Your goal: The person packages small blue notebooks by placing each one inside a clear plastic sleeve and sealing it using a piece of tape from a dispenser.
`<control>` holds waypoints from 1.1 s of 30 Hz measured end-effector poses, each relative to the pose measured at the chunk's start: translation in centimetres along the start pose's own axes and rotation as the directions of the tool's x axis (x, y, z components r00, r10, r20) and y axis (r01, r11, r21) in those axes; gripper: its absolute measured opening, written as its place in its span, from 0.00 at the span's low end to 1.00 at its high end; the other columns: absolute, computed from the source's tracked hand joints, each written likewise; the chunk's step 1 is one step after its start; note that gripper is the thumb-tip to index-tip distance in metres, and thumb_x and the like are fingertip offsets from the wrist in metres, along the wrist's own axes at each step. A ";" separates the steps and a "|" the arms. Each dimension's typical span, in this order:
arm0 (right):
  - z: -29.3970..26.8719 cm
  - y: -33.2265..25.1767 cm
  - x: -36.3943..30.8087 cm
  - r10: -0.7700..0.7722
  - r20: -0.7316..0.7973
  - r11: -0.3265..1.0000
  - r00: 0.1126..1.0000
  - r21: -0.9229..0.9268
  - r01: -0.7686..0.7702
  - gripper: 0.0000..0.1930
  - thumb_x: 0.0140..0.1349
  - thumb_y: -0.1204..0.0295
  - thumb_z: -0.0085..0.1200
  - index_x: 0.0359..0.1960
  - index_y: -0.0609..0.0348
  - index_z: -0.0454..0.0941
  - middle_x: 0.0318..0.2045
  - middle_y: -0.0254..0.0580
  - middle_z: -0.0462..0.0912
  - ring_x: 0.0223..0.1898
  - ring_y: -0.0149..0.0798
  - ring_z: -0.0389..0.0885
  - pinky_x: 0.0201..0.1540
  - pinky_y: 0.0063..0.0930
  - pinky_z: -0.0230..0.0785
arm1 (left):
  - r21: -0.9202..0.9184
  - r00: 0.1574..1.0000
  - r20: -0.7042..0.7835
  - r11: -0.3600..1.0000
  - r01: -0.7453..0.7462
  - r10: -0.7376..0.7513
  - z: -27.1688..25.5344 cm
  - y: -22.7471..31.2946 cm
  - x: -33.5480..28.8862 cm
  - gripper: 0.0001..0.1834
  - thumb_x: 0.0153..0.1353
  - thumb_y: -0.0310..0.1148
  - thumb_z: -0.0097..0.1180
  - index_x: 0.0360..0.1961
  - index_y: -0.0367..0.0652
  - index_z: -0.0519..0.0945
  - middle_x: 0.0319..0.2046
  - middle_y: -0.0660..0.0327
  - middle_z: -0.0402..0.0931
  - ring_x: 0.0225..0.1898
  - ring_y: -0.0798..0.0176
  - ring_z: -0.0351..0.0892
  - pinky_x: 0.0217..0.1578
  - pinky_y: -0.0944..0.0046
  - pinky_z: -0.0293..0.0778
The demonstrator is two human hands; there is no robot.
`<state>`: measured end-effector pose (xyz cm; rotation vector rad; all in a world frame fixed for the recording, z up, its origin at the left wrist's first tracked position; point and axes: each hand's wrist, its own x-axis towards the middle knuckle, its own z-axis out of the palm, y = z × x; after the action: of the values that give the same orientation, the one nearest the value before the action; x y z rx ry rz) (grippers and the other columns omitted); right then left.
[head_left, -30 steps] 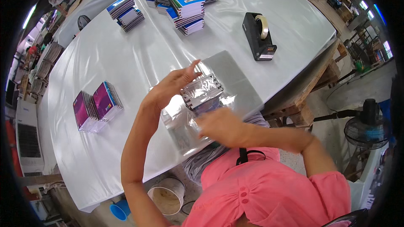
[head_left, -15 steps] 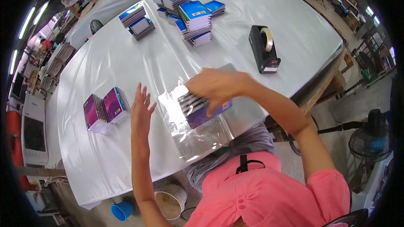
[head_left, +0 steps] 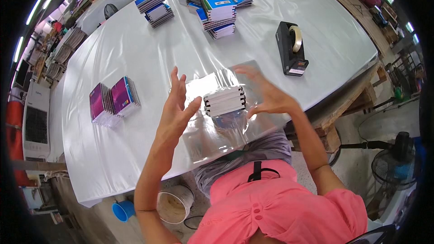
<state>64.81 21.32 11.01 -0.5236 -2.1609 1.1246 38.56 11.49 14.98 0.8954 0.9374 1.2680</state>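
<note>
A small stack of spiral-bound notebooks [head_left: 224, 101] sits on a pile of clear plastic sheets [head_left: 212, 142] right in front of me. White page edges face up, and dark coils show at both ends. My left hand [head_left: 177, 108] is raised beside the stack's left end, fingers spread and holding nothing. At the other end is my right hand [head_left: 266, 94], somewhat blurred, its thumb and fingers apart, close to the stack; whether it touches the film cannot be made out.
Purple-covered notebooks [head_left: 123, 97] stand in two bundles at left. Blue-covered notebooks [head_left: 219, 7] are piled at the far side, with a smaller pile [head_left: 155, 7] beside them. A black tape dispenser [head_left: 291, 49] is at right. Two buckets [head_left: 174, 205] stand below the table edge.
My right hand has come off the top of the notebooks to their right end. The stack now shows page edges instead of a purple cover. My left hand has moved in toward it.
</note>
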 end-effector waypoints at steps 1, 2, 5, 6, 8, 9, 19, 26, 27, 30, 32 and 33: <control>-1.1 -1.9 0.6 0.002 0.004 1.000 1.000 0.003 -0.002 0.45 0.33 0.65 0.76 0.58 0.54 0.68 0.66 0.49 0.61 0.68 0.52 0.57 0.70 0.43 0.49 | 0.522 0.998 -0.052 0.853 -0.009 0.042 0.8 0.0 0.0 0.58 0.54 0.55 0.63 0.74 0.48 0.37 0.72 0.41 0.41 0.74 0.44 0.37 0.70 0.49 0.38; -2.1 -3.9 1.1 -0.096 0.108 0.980 0.990 -0.165 0.113 0.37 0.35 0.68 0.73 0.54 0.52 0.72 0.68 0.45 0.59 0.69 0.51 0.55 0.70 0.45 0.47 | 0.621 0.999 -0.011 0.783 -0.028 0.045 0.5 -0.5 0.0 0.56 0.57 0.46 0.64 0.73 0.44 0.36 0.69 0.38 0.49 0.71 0.41 0.49 0.67 0.52 0.50; -2.2 -5.8 2.1 -0.185 0.292 0.870 0.938 -0.394 0.295 0.22 0.39 0.74 0.67 0.41 0.51 0.79 0.68 0.38 0.59 0.69 0.48 0.55 0.71 0.49 0.44 | 0.762 0.999 -0.038 0.647 0.035 -0.009 0.1 -0.9 0.2 0.45 0.64 0.39 0.55 0.72 0.39 0.41 0.62 0.37 0.64 0.62 0.41 0.67 0.60 0.53 0.62; -2.2 -6.4 2.6 -0.188 0.364 0.807 0.912 -0.473 0.355 0.14 0.40 0.77 0.64 0.33 0.52 0.82 0.67 0.35 0.62 0.69 0.47 0.56 0.71 0.51 0.44 | 0.831 0.997 0.007 0.554 -0.046 0.073 0.4 -0.4 0.5 0.33 0.68 0.32 0.46 0.70 0.35 0.50 0.53 0.42 0.75 0.50 0.46 0.80 0.50 0.53 0.71; -2.9 -6.4 3.7 -0.267 0.377 0.730 0.887 -0.522 0.442 0.09 0.38 0.75 0.65 0.24 0.54 0.81 0.64 0.34 0.67 0.69 0.47 0.56 0.70 0.52 0.44 | 0.912 0.998 -0.030 0.408 0.051 -0.058 2.3 2.2 1.7 0.31 0.69 0.31 0.44 0.70 0.37 0.53 0.53 0.46 0.76 0.50 0.54 0.79 0.50 0.60 0.70; -3.0 -6.6 4.2 -0.352 0.399 0.641 0.847 -0.556 0.529 0.06 0.37 0.74 0.67 0.16 0.55 0.80 0.62 0.32 0.71 0.68 0.46 0.57 0.70 0.52 0.44 | 0.962 0.979 -0.101 0.234 0.141 -0.175 2.9 3.1 1.7 0.28 0.69 0.30 0.43 0.70 0.40 0.56 0.54 0.50 0.77 0.50 0.62 0.78 0.51 0.67 0.68; -2.6 -8.0 3.5 -0.343 0.378 0.677 0.860 -0.535 0.505 0.06 0.35 0.74 0.65 0.14 0.57 0.79 0.54 0.36 0.78 0.65 0.43 0.63 0.69 0.55 0.46 | 0.816 0.993 -0.116 0.573 0.075 0.035 2.2 2.0 0.1 0.29 0.70 0.28 0.42 0.71 0.43 0.55 0.51 0.49 0.78 0.50 0.68 0.76 0.52 0.71 0.65; -1.6 -7.7 3.1 -0.383 0.365 0.724 0.849 -0.452 0.521 0.08 0.40 0.75 0.64 0.13 0.61 0.76 0.51 0.39 0.77 0.62 0.41 0.65 0.68 0.51 0.47 | 0.800 0.996 -0.065 0.599 0.016 0.060 2.5 0.9 -1.1 0.29 0.70 0.27 0.40 0.72 0.47 0.55 0.55 0.46 0.74 0.56 0.60 0.74 0.56 0.68 0.65; -1.0 -6.9 3.2 -0.348 0.371 0.715 0.861 -0.489 0.500 0.08 0.41 0.74 0.65 0.15 0.62 0.77 0.51 0.40 0.76 0.62 0.42 0.65 0.67 0.51 0.48 | 0.823 0.996 -0.082 0.565 0.051 0.029 2.4 0.4 -0.9 0.29 0.69 0.27 0.40 0.72 0.48 0.55 0.56 0.45 0.74 0.57 0.59 0.74 0.56 0.67 0.65; -1.6 -7.1 3.1 -0.299 0.330 0.769 0.895 -0.472 0.431 0.07 0.44 0.72 0.64 0.18 0.61 0.78 0.53 0.41 0.75 0.63 0.44 0.64 0.66 0.50 0.49 | 0.641 0.983 -0.122 0.767 -0.027 0.137 2.3 0.7 -1.3 0.30 0.68 0.29 0.44 0.71 0.48 0.56 0.60 0.46 0.70 0.58 0.57 0.73 0.57 0.64 0.67; -1.2 -7.6 2.8 -0.263 0.276 0.833 0.924 -0.419 0.362 0.07 0.46 0.72 0.63 0.20 0.60 0.79 0.54 0.41 0.74 0.63 0.44 0.63 0.66 0.50 0.49 | 0.467 0.949 -0.191 0.873 -0.137 0.251 3.2 2.0 -1.9 0.31 0.67 0.32 0.47 0.71 0.46 0.57 0.63 0.48 0.66 0.60 0.56 0.72 0.58 0.60 0.68; -0.3 -8.2 3.1 -0.306 0.192 0.789 0.933 -0.497 0.361 0.06 0.48 0.71 0.62 0.21 0.60 0.80 0.54 0.42 0.74 0.64 0.45 0.63 0.66 0.50 0.49 | 0.467 0.926 -0.226 0.868 -0.169 0.302 3.2 2.4 -2.2 0.31 0.68 0.35 0.47 0.70 0.42 0.56 0.64 0.48 0.65 0.63 0.54 0.68 0.59 0.57 0.67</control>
<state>62.31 18.78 19.05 -0.2904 -2.5300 0.3581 40.56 9.41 18.60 1.2277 1.4242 1.4537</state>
